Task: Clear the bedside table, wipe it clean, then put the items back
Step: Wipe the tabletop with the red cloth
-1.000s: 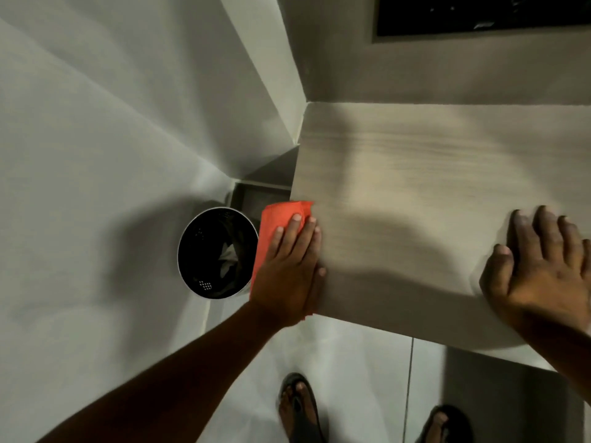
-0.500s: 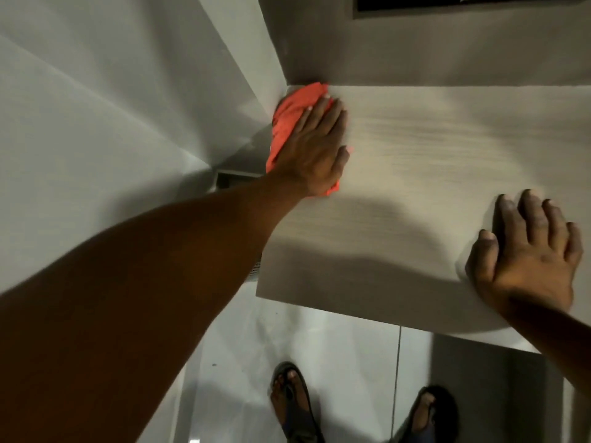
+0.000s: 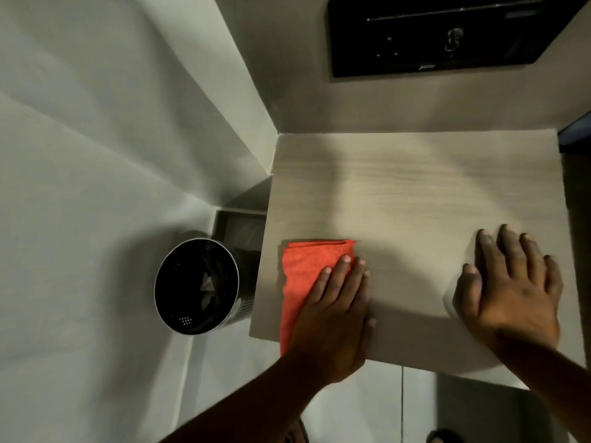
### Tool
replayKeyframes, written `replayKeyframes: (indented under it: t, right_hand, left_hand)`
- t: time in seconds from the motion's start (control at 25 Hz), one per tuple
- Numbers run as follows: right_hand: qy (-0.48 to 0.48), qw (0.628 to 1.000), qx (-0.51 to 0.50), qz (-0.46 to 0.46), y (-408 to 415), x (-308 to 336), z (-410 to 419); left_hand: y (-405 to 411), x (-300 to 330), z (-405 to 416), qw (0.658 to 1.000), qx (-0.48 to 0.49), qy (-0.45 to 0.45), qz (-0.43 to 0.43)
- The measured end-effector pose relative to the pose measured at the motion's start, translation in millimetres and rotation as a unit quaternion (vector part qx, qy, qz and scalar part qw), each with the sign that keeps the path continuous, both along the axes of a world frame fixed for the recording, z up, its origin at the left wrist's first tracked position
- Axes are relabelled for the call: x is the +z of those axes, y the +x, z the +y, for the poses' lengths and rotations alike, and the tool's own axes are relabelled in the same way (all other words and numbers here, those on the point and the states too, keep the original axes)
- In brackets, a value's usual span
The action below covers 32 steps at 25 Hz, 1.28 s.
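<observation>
The bedside table (image 3: 415, 187) has a pale wood-grain top with nothing standing on it. A folded orange cloth (image 3: 303, 270) lies at its near left corner, hanging slightly over the front edge. My left hand (image 3: 335, 318) presses flat on the cloth, fingers together and pointing away from me. My right hand (image 3: 511, 292) rests flat on the table's near right part, fingers spread, holding nothing.
A round metal bin (image 3: 198, 286) with a dark inside stands on the floor left of the table. White walls meet in a corner behind it. A black panel (image 3: 441, 36) hangs on the wall above the table. Pale floor tiles lie below.
My left hand has drawn the cloth from the table's far left corner back to the near left corner. My right hand has stayed flat in place.
</observation>
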State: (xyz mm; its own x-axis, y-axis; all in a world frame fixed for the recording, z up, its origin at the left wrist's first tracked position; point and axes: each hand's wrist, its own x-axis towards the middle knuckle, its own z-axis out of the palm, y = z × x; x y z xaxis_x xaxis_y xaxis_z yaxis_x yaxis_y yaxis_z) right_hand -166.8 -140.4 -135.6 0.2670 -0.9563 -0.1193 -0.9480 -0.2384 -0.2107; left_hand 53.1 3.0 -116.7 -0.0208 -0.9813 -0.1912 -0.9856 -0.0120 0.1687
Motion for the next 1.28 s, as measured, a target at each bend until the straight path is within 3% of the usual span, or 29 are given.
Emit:
replayKeyframes:
  t: [0.24,0.52,0.68,0.8,0.92,1.08,1.2,1.28]
  right_hand:
    - [-0.012,1.0,-0.004,0.001,3,0,0]
    - [-0.006,0.999,0.01,0.034,1,0,-2]
    - [0.018,0.999,0.024,0.041,0,3,-2]
    - [0.095,0.995,0.035,0.006,-5,30,-3]
    - [0.12,0.985,-0.022,-0.124,-27,96,19]
    - [-0.042,0.951,-0.151,-0.268,-113,190,59]
    - [-0.157,0.922,-0.266,-0.234,-209,233,60]
    - [-0.087,0.913,-0.352,-0.186,-266,249,50]
  left_hand:
    - [-65,-4,-41,0.997,-0.071,-0.031,0.017]
    - [-70,-13,-42,0.995,-0.074,-0.068,-0.002]
    - [-70,-12,-42,0.996,-0.082,-0.043,-0.011]
    - [-72,3,-49,0.998,-0.06,0.014,-0.007]
    - [-101,42,-55,0.999,-0.016,0.006,0.052]
    - [-192,115,-63,0.97,-0.057,-0.033,0.233]
    - [-275,167,-87,0.947,-0.101,-0.057,0.3]
    - [-326,188,-114,0.942,-0.154,-0.017,0.298]
